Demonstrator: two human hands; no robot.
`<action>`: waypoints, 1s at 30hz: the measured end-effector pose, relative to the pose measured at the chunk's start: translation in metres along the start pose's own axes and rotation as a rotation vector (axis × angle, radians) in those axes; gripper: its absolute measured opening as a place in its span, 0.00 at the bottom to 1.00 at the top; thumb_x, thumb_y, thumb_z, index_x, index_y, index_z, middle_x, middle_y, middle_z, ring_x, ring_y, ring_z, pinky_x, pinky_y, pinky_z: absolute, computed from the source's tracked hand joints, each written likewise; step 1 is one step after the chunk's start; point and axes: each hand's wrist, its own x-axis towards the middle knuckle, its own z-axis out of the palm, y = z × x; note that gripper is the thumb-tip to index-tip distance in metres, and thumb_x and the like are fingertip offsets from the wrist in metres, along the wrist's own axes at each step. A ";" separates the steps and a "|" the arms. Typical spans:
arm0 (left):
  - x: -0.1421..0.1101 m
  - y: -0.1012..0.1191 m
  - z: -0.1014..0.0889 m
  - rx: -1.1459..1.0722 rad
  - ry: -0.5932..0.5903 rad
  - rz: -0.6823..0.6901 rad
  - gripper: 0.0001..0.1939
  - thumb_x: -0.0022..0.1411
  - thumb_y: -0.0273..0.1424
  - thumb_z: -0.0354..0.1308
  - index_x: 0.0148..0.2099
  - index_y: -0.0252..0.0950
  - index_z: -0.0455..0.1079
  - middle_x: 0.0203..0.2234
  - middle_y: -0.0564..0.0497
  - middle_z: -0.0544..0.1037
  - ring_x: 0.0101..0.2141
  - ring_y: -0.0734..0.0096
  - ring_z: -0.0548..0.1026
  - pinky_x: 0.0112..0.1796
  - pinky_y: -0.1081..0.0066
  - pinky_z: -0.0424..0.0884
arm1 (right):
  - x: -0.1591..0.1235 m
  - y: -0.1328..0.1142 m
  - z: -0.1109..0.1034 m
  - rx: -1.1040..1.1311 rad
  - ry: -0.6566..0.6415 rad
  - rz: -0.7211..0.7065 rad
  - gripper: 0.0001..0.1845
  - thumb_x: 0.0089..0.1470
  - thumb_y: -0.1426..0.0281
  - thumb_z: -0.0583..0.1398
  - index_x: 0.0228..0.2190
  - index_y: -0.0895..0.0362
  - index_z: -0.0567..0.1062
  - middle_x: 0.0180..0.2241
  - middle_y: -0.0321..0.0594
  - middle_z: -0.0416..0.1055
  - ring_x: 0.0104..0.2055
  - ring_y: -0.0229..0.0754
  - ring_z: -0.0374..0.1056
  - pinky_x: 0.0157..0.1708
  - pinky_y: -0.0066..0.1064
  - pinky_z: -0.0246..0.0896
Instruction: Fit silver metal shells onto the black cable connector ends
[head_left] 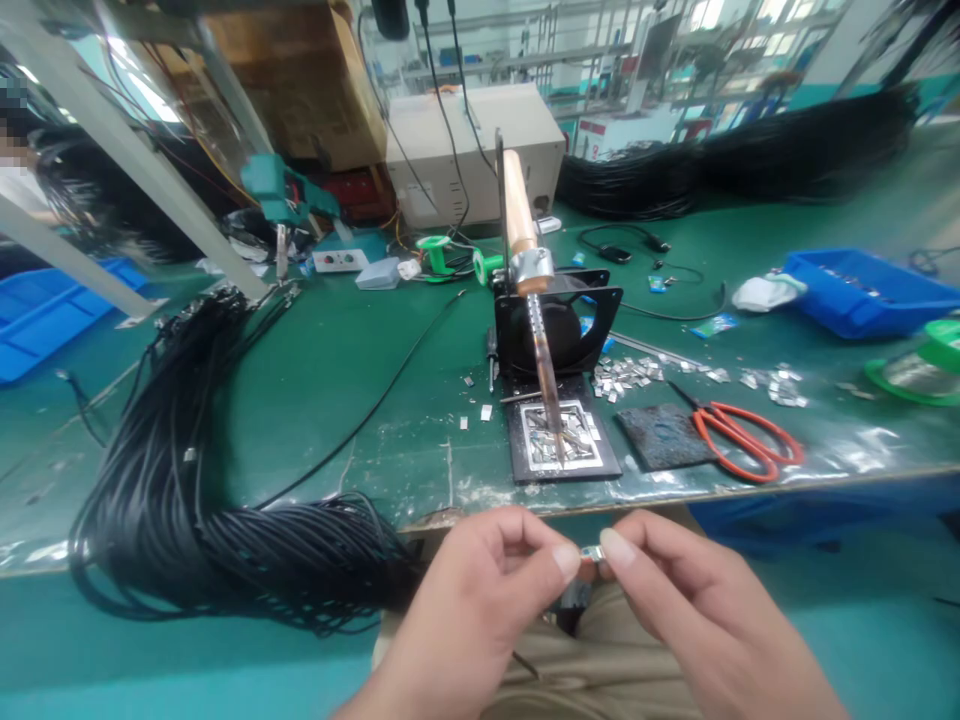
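Observation:
My left hand (pixel 491 590) and my right hand (pixel 686 595) meet in front of the table edge. Between their thumbs and fingertips they pinch a small silver metal connector piece (pixel 592 553), each from its own side; its exact kind is too small to tell. A thin dark cable (pixel 527 664) shows below the left hand, but where it leads is hidden. Beyond the hands, a soldering iron with a wooden handle (pixel 519 205) stands fixed in a clamp. Its tip points down into a small square tray (pixel 598 463) with bits of metal in it.
A bundle of black cables (pixel 150 480) hangs over the front edge at left. Orange-handled scissors (pixel 757 465) lie by a dark pad (pixel 660 438). Small silver metal pieces (pixel 630 375) are scattered behind. A black fan (pixel 551 330), blue bin (pixel 862 300) and solder spool (pixel 926 365) stand around.

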 end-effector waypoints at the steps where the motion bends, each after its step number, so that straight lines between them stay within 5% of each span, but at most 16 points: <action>1: 0.000 0.000 0.000 0.025 -0.006 0.007 0.11 0.65 0.38 0.66 0.35 0.35 0.77 0.22 0.58 0.73 0.27 0.74 0.67 0.37 0.71 0.67 | 0.000 -0.001 0.000 0.016 0.003 0.007 0.25 0.64 0.49 0.59 0.24 0.53 0.70 0.22 0.29 0.56 0.26 0.37 0.51 0.26 0.29 0.52; 6: -0.001 0.002 0.000 0.131 -0.013 0.047 0.13 0.67 0.39 0.64 0.37 0.34 0.77 0.32 0.49 0.81 0.35 0.67 0.74 0.39 0.69 0.68 | 0.001 -0.002 0.000 0.033 -0.001 0.019 0.26 0.63 0.49 0.59 0.21 0.53 0.66 0.21 0.27 0.50 0.25 0.37 0.44 0.24 0.30 0.46; 20: 0.000 -0.002 0.000 0.181 -0.048 0.094 0.15 0.71 0.39 0.60 0.35 0.36 0.77 0.30 0.52 0.79 0.33 0.69 0.72 0.39 0.70 0.66 | 0.009 0.009 -0.002 0.092 -0.060 -0.004 0.28 0.63 0.46 0.60 0.23 0.54 0.69 0.21 0.28 0.52 0.24 0.36 0.45 0.21 0.29 0.44; 30: 0.000 -0.002 0.002 0.149 -0.001 0.085 0.13 0.67 0.40 0.64 0.37 0.35 0.77 0.30 0.51 0.77 0.33 0.67 0.71 0.37 0.69 0.66 | 0.004 0.002 0.000 0.041 0.026 0.016 0.26 0.63 0.49 0.60 0.22 0.53 0.65 0.21 0.28 0.49 0.25 0.37 0.44 0.22 0.29 0.47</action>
